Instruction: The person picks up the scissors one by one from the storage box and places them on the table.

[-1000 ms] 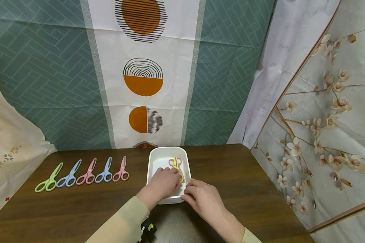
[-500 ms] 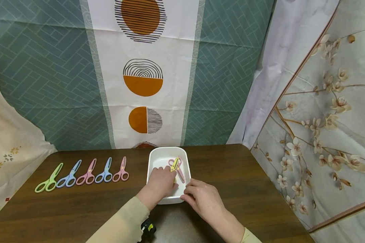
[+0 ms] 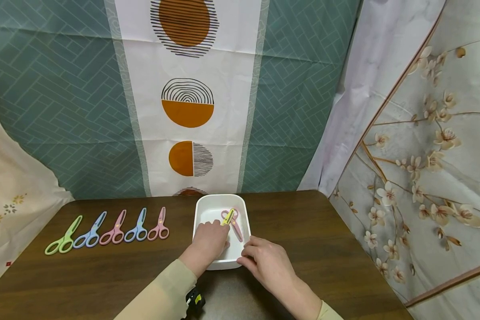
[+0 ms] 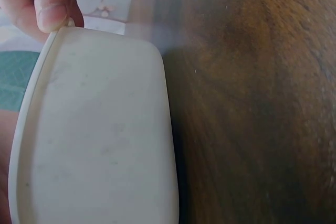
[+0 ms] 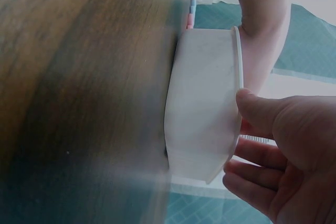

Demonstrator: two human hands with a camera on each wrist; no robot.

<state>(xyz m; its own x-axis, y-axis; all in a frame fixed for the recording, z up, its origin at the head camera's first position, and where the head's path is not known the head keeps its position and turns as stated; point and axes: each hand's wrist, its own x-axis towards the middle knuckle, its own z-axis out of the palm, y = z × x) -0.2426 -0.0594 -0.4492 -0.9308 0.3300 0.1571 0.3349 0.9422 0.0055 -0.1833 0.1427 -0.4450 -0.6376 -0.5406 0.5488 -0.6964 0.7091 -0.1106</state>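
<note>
The white tray (image 3: 220,265) sits on the table; pink scissors (image 3: 236,229) lie inside it. My left hand (image 3: 209,242) reaches into the tray and grips yellow scissors (image 3: 228,216), whose blades stick out past the fingers and cross over the pink pair; the handles are hidden by the hand. With thumb and fingers my right hand (image 3: 270,262) pinches the tray's near right rim. In the right wrist view that hand (image 5: 299,145) holds the edge of the tray (image 5: 202,98). The left wrist view shows the outer wall of the tray (image 4: 105,129).
On the left of the brown table (image 3: 304,231) several scissors lie in a row: green (image 3: 66,240), blue (image 3: 92,235), pink (image 3: 114,232), another blue (image 3: 137,229) and another pink (image 3: 159,229). Patterned cloths hang behind and to the right.
My left hand has moved slightly left and toward me inside the tray, and the yellow scissors have shifted and tilted with it, uncovering more of the pink pair. My right hand stays on the rim.
</note>
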